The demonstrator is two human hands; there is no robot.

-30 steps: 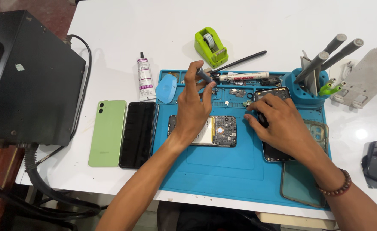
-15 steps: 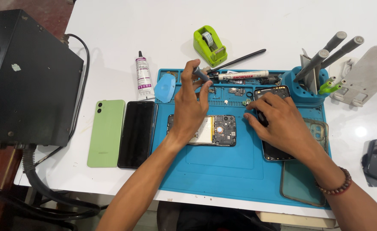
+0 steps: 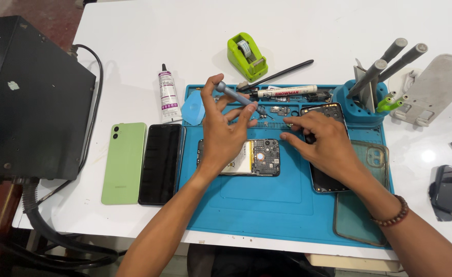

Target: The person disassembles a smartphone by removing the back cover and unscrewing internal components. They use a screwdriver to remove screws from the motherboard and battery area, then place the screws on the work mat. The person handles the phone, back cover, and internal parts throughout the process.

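Grey screwdriver (image 3: 239, 97) in left grip (image 3: 226, 128)

A black phone screen (image 3: 160, 163) lies just left of the blue work mat (image 3: 257, 205), beside a green phone back. Above it stands a small white glue tube (image 3: 167, 96) with a purple-and-white label. A white marker (image 3: 286, 92) with a red-printed label lies along the mat's top edge.

The mat (image 3: 246, 205) is blue on a white counter (image 3: 149, 41). The screwdriver (image 3: 239, 96) is grey. One phone back (image 3: 124, 162) is pale green; the screen (image 3: 160, 164) beside it is black. The tape dispenser (image 3: 246, 56) is lime green, the box (image 3: 26, 97) black, the bracelet (image 3: 392, 218) brown-beaded, the tool cup (image 3: 357, 107) blue.
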